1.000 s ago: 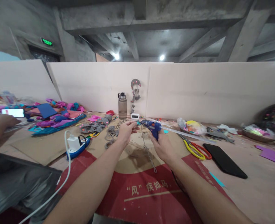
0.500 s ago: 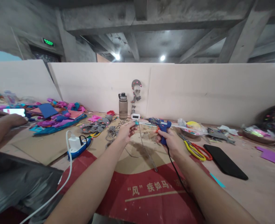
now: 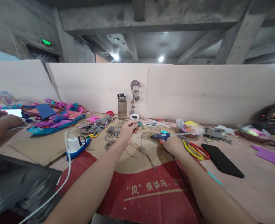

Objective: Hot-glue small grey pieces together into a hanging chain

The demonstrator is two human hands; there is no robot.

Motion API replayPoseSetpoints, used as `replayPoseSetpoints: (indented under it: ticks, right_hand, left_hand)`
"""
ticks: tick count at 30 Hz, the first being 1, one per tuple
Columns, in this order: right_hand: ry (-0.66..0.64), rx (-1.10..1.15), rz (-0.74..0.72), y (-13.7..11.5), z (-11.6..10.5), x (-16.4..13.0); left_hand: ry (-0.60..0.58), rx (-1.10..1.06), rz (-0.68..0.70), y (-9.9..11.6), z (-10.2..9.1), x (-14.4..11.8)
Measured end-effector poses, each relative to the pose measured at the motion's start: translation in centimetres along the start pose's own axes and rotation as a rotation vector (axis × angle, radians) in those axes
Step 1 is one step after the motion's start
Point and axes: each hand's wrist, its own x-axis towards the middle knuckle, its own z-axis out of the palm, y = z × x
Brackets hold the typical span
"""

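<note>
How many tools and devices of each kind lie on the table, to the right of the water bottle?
Glue gun, under the right hand: 1
Scissors: 2, yellow and red
Black phone: 1
Small white clock: 1
Total: 5

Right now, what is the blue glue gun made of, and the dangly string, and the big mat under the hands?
The blue glue gun in the right hand looks like hard, slightly shiny plastic. The dangly string hanging from the left hand seems grey cord or yarn, thin and limp. The mat looks like cardboard: brown, matte, with red print and scuffs.
</note>
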Motion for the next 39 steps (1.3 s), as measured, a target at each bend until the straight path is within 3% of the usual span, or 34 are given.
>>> replayPoseSetpoints:
  ticks: [4,5,11,20,26,30,39]
  right_hand:
    - [0.162,-0.161,0.003,-2.3,-0.3,-0.3]
    - [0.140,-0.138,-0.019,-3.3,-0.1,-0.4]
    - [-0.099,0.567,0.076,-7.7,2.2,-1.3]
    - [-0.109,0.770,0.092,-7.1,2.9,-1.4]
    - [-0.093,0.728,0.056,-7.1,2.8,-1.3]
    - [-0.078,0.645,0.006,-6.7,2.9,-1.3]
    - [-0.027,0.657,0.109,-7.7,2.4,-1.6]
  left_hand:
    - [-0.016,0.004,-0.034,-0.1,0.3,-0.2]
    - [-0.024,0.007,-0.046,-0.1,0.4,-0.3]
    - [-0.103,0.079,-0.052,-0.4,1.7,-1.3]
    - [-0.190,0.103,-0.067,-0.6,2.5,-2.1]
    - [-0.240,0.078,-0.109,-0.4,2.5,-2.2]
    - [-0.235,0.125,-0.097,-0.4,2.5,-2.2]
    - [-0.141,0.143,-0.063,-0.6,2.3,-2.0]
